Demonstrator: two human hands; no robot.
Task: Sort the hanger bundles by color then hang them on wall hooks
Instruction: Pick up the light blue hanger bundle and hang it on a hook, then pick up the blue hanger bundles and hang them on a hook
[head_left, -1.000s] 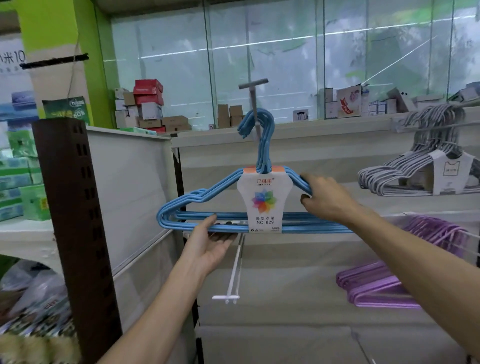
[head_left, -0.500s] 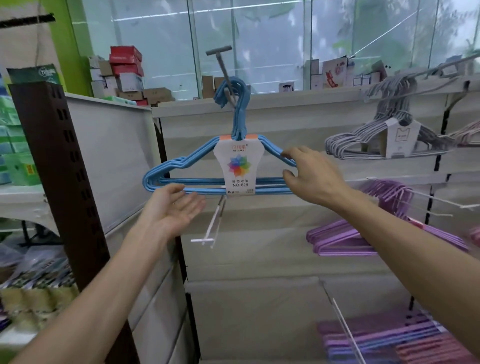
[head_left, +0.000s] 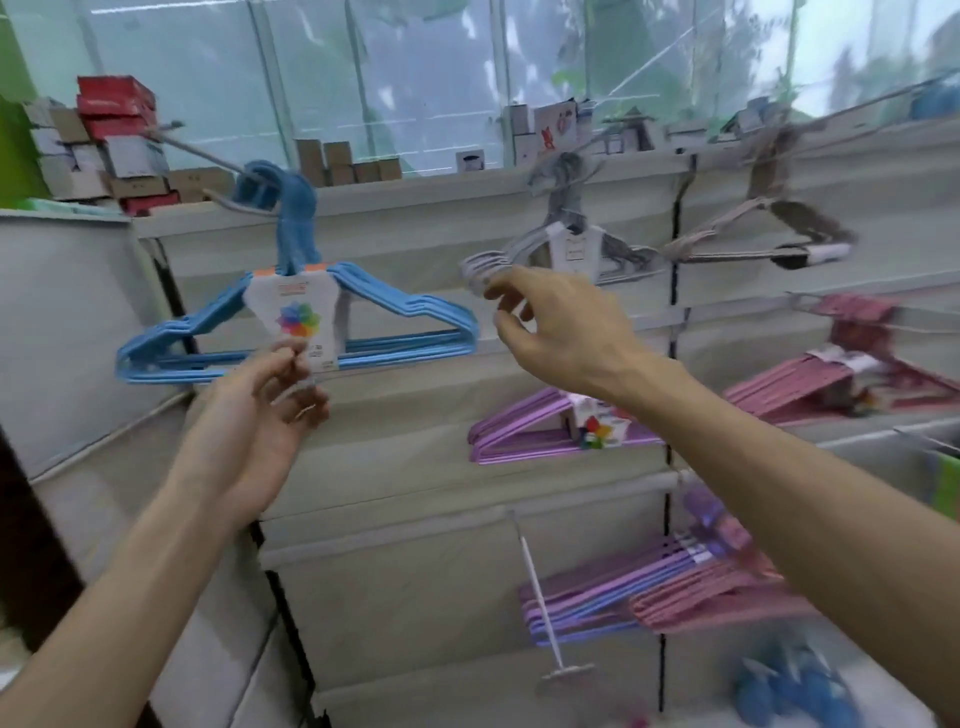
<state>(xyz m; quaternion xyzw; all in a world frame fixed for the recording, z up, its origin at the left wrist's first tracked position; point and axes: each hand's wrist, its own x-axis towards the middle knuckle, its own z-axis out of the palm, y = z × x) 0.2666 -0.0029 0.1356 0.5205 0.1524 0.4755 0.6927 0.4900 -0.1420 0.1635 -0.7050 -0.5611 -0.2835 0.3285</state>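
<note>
The blue bundle (head_left: 296, 332) hangs on its far-left hook (head_left: 208, 156), both hands, left (head_left: 260, 415) and right (head_left: 561, 332), empty with loose fingers, so next likely means fetching another bundle, perhaps the near-right blue hangers (head_left: 795, 686).

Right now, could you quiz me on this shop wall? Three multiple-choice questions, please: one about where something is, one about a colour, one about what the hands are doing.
1. Where is the blue hanger bundle?
A. Lying on the floor
B. Hanging from a wall hook at upper left
C. Held in the right hand

2. What colour is the bundle directly below the right hand?
A. Purple
B. Green
C. Black

3. What are the hands doing?
A. Both grip the blue bundle
B. The right hand holds a box
C. Both are free, with loosely curled fingers

Answers:
1 B: its hook tops loop over the peg at upper left.
2 A: it is plainly purple.
3 C: the left hand and the right hand hold nothing, though blur softens the left fingertips near the label.
</note>
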